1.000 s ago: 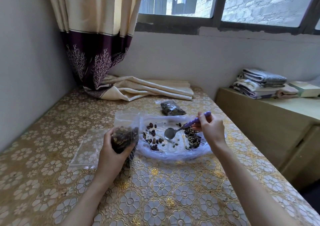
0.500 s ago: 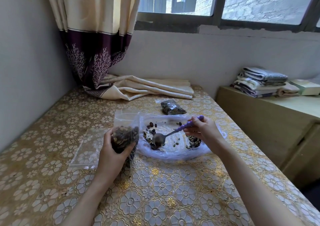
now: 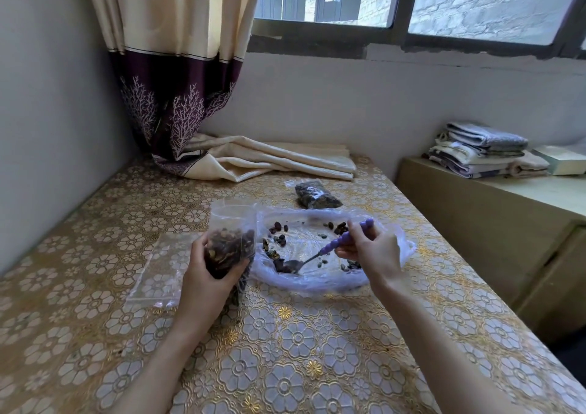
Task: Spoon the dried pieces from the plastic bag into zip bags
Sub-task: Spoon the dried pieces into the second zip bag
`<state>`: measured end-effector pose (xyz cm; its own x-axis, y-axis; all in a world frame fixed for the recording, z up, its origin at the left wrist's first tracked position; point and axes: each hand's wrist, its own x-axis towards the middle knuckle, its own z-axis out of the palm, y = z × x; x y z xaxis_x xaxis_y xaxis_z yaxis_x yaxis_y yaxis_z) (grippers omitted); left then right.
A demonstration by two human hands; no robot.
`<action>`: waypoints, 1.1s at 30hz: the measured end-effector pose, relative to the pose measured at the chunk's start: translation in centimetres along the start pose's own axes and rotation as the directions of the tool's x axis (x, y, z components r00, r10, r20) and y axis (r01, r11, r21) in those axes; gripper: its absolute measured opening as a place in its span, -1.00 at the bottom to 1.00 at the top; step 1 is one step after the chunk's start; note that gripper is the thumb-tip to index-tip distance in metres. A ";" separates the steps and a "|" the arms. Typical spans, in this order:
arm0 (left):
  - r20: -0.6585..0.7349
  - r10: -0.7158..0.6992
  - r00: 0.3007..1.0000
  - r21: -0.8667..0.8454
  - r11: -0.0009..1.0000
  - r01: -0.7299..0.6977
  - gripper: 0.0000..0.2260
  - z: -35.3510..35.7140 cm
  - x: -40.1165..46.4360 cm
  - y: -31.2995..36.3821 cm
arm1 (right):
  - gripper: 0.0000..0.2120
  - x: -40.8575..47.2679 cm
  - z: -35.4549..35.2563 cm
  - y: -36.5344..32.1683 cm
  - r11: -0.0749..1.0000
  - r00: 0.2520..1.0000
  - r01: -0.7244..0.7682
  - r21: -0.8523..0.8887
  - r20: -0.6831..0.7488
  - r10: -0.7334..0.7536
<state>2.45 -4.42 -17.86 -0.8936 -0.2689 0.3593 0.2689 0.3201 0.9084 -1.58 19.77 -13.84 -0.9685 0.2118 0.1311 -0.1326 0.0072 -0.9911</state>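
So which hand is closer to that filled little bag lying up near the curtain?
The right hand. It sits just in front of the filled zip bag, holding the spoon. The left hand is farther off, down to its left.

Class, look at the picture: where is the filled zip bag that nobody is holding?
In the head view, the filled zip bag lies on the table, right of centre, beyond the plastic bag and just before the folded curtain cloth.

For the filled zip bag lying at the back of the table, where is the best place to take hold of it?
Probably the flat, clear top strip of the filled zip bag, at its far-left end, pinched from above. The bag lies on its side and the rest bulges with dark pieces.
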 end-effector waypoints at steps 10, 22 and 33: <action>0.009 -0.004 1.000 0.000 1.000 0.004 -0.34 0.1 0.1 0.0 | -0.71 -0.1 1.3 0.5 0.969 0.984 -0.172 0.175 -0.008 0.176; 0.018 -0.004 1.000 -0.002 1.000 0.004 -0.34 0.1 -0.1 0.3 | -0.73 -0.1 0.4 -0.3 0.889 0.942 -0.334 0.314 0.064 0.331; 0.034 0.010 0.999 0.018 1.000 -0.010 -0.37 0.1 -0.1 0.3 | -0.74 0.9 -0.8 -2.5 0.887 0.963 -0.254 0.386 0.012 0.270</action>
<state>2.58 -4.18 -17.66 -0.9026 -0.2352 0.3607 0.2715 0.3394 0.9006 -1.92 20.74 -11.22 -0.9709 0.1936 -0.1410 0.0467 -0.4242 -0.9044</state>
